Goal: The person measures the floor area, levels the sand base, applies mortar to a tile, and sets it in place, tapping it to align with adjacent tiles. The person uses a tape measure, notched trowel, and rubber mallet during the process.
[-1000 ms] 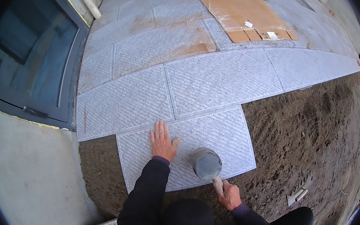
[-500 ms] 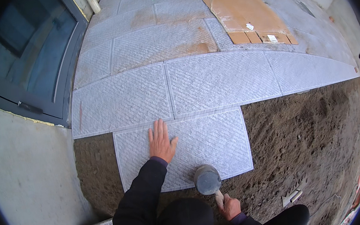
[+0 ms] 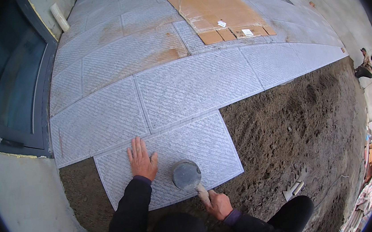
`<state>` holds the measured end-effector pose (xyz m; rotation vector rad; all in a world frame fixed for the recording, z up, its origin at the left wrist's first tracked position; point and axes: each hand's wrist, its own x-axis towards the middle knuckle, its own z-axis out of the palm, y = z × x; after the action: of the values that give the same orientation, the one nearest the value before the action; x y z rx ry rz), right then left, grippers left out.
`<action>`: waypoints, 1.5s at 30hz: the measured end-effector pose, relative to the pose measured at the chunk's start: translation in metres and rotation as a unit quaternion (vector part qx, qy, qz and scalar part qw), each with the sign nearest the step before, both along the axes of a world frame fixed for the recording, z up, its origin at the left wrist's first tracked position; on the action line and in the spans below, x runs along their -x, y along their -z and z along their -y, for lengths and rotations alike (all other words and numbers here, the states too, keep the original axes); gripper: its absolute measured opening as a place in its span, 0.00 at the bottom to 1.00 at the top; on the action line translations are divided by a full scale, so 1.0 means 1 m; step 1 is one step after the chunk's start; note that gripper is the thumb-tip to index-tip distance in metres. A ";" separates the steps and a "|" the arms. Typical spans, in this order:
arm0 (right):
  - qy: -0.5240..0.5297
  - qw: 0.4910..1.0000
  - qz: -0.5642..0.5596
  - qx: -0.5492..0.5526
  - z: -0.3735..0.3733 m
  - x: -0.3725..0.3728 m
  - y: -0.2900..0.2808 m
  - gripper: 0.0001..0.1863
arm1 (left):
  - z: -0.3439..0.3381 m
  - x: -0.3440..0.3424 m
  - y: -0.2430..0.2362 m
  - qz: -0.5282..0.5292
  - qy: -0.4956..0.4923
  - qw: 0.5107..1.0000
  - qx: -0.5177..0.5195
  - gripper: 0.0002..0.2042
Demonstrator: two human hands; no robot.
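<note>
A grey textured paving slab (image 3: 202, 150) with a pale border lies on the soil, its far edge along the row of laid slabs. Flat on its far left part rests my left hand (image 3: 142, 159), fingers stretched out. My right hand (image 3: 219, 204) is closed round the pale handle of a rubber mallet (image 3: 186, 175). The mallet's round dark head is over the slab's near part, to the right of my left hand; I cannot tell whether it touches the stone.
Loose brown soil (image 3: 294, 123) spreads to the right, with a trowel (image 3: 294, 189) lying on it. Laid slabs (image 3: 196, 83) extend away, partly under a cardboard sheet (image 3: 220, 9). A glass door (image 3: 12, 79) and concrete wall (image 3: 24, 198) bound the left. Far right, a person (image 3: 364, 64) is low down.
The view has turned right, so the scene sits further left and tilted. The mallet head has moved farther onto the slab. My left hand stays flat on it.
</note>
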<state>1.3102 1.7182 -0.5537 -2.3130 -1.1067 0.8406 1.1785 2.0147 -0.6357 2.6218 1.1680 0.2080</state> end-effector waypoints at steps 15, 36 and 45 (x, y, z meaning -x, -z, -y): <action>-0.041 0.999 0.001 0.008 0.038 0.037 0.018 0.24 | 0.001 0.007 0.006 -0.002 0.001 1.000 -0.019 0.37; -0.173 0.977 0.019 -0.123 -0.105 0.124 0.007 0.23 | 0.159 0.212 -0.023 -0.028 -0.221 0.973 0.062 0.32; -0.175 0.978 0.040 -0.108 -0.100 0.143 0.025 0.24 | 0.160 0.216 -0.019 0.000 -0.217 0.975 0.056 0.32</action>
<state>1.1675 1.8181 -0.5787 -2.0197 -1.5886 0.7105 0.9624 1.8543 -0.6163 2.2392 1.6885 0.2171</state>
